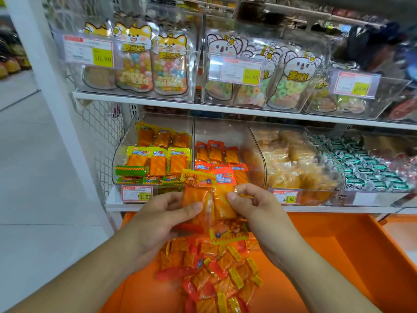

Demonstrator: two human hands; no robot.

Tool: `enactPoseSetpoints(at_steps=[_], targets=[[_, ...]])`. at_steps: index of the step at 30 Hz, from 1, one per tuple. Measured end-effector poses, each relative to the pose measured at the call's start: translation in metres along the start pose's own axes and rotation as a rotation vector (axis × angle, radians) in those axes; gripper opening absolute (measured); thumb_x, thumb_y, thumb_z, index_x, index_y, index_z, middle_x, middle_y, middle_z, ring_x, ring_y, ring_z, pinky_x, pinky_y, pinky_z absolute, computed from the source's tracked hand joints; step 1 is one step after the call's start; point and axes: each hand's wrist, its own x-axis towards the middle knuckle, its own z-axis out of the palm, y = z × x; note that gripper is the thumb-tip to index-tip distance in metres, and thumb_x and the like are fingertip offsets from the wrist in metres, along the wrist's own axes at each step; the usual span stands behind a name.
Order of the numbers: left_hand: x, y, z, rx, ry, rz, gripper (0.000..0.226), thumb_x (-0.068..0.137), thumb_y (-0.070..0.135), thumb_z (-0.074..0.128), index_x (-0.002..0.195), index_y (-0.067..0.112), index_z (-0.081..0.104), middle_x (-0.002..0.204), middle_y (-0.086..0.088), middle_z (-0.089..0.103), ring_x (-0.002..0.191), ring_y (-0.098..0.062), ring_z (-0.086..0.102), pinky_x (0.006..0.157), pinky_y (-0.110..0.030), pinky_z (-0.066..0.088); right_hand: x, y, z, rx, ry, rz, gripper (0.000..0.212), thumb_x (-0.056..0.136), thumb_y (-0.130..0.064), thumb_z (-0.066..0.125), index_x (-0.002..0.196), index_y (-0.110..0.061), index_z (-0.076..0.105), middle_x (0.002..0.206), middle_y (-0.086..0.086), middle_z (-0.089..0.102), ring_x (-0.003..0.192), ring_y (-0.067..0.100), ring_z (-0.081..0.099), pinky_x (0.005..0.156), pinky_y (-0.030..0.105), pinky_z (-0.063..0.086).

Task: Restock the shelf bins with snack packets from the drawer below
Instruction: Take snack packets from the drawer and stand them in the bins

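Above an open orange drawer (352, 245) of loose snack packets (216, 279), the left hand (164, 218) pinches a yellow-topped packet (196, 197). Beside it, the right hand (255, 206) pinches a red-topped packet (224, 199), fingers curled, before clear shelf bins (155, 154).

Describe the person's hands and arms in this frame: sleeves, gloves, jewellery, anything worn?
Both arms are bare for all of their length that is in view; no sleeve shows. The left hand and right hand wear no gloves. No rings, watch, bracelet or wristband can be seen on the fingers or wrists. The nails that show are short and unpainted. No markings or tape on either forearm.
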Motion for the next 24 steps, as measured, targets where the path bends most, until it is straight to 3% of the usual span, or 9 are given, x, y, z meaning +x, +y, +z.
enactPoseSetpoints(at_steps=[4, 8, 11, 13, 15, 18, 20, 24], targets=[[0.003, -0.002, -0.003, 0.125, 0.087, 0.04, 0.025, 0.084, 0.019, 0.08, 0.109, 0.014, 0.076, 0.104, -0.01, 0.079, 0.093, -0.027, 0.078, 0.068, -0.04, 0.062, -0.001, -0.005, -0.004, 0.062, 0.015, -0.017, 0.019, 0.093, -0.037, 0.075, 0.092, -0.018, 0.07, 0.087, 0.016, 0.054, 0.082, 0.027, 0.049, 0.076, 0.045, 0.041], [0.004, -0.005, -0.001, 0.17, 0.092, 0.057, 0.02, 0.09, 0.008, 0.075, 0.11, 0.012, 0.073, 0.1, -0.012, 0.08, 0.09, -0.03, 0.078, 0.07, -0.043, 0.065, -0.003, -0.007, 0.002, 0.047, -0.027, -0.072, 0.028, 0.09, -0.042, 0.074, 0.098, -0.017, 0.066, 0.083, 0.015, 0.05, 0.082, 0.026, 0.045, 0.076, 0.046, 0.036], [0.005, -0.006, -0.001, 0.219, 0.026, 0.052, 0.036, 0.088, -0.004, 0.075, 0.118, 0.015, 0.071, 0.105, -0.011, 0.079, 0.097, -0.03, 0.077, 0.08, -0.045, 0.064, -0.001, -0.008, 0.004, -0.023, -0.05, -0.077, 0.01, 0.098, -0.021, 0.071, 0.099, -0.016, 0.062, 0.078, 0.011, 0.039, 0.077, 0.025, 0.035, 0.069, 0.038, 0.031], [0.005, -0.004, -0.004, 0.263, -0.03, 0.068, 0.045, 0.086, -0.007, 0.075, 0.124, 0.017, 0.07, 0.111, -0.008, 0.079, 0.105, -0.028, 0.075, 0.091, -0.047, 0.061, 0.0, -0.008, 0.006, -0.086, -0.061, -0.076, 0.012, 0.093, -0.012, 0.072, 0.099, -0.015, 0.062, 0.08, 0.015, 0.041, 0.075, 0.025, 0.039, 0.066, 0.04, 0.037], [0.005, -0.002, -0.005, 0.276, -0.077, 0.079, 0.052, 0.085, -0.01, 0.074, 0.128, 0.018, 0.068, 0.116, -0.008, 0.077, 0.11, -0.027, 0.074, 0.095, -0.045, 0.06, 0.001, -0.006, 0.01, -0.143, -0.059, -0.083, 0.022, 0.084, -0.023, 0.073, 0.103, -0.015, 0.065, 0.092, 0.024, 0.056, 0.076, 0.026, 0.052, 0.067, 0.052, 0.047], [0.003, -0.002, -0.006, 0.291, -0.117, 0.1, 0.061, 0.084, -0.015, 0.073, 0.133, 0.02, 0.063, 0.119, -0.009, 0.076, 0.114, -0.026, 0.072, 0.097, -0.042, 0.059, 0.002, 0.0, 0.014, -0.183, 0.039, -0.083, 0.035, 0.079, -0.034, 0.074, 0.106, -0.013, 0.066, 0.103, 0.032, 0.057, 0.074, 0.038, 0.059, 0.074, 0.062, 0.053], [0.002, -0.002, -0.006, 0.332, -0.131, 0.113, 0.065, 0.084, -0.015, 0.073, 0.136, 0.022, 0.061, 0.12, -0.007, 0.076, 0.115, -0.024, 0.071, 0.1, -0.045, 0.057, 0.003, 0.004, 0.013, -0.171, 0.075, -0.072, 0.039, 0.077, -0.039, 0.077, 0.107, -0.015, 0.068, 0.099, 0.033, 0.057, 0.078, 0.044, 0.063, 0.081, 0.068, 0.054], [0.0, 0.002, -0.004, 0.365, -0.164, 0.125, 0.07, 0.086, -0.015, 0.072, 0.139, 0.027, 0.055, 0.122, -0.002, 0.076, 0.116, -0.021, 0.071, 0.101, -0.047, 0.057, 0.006, 0.006, 0.008, -0.036, 0.071, -0.024, 0.049, 0.073, -0.048, 0.083, 0.108, -0.017, 0.07, 0.081, 0.016, 0.053, 0.08, 0.027, 0.059, 0.098, 0.067, 0.051]])
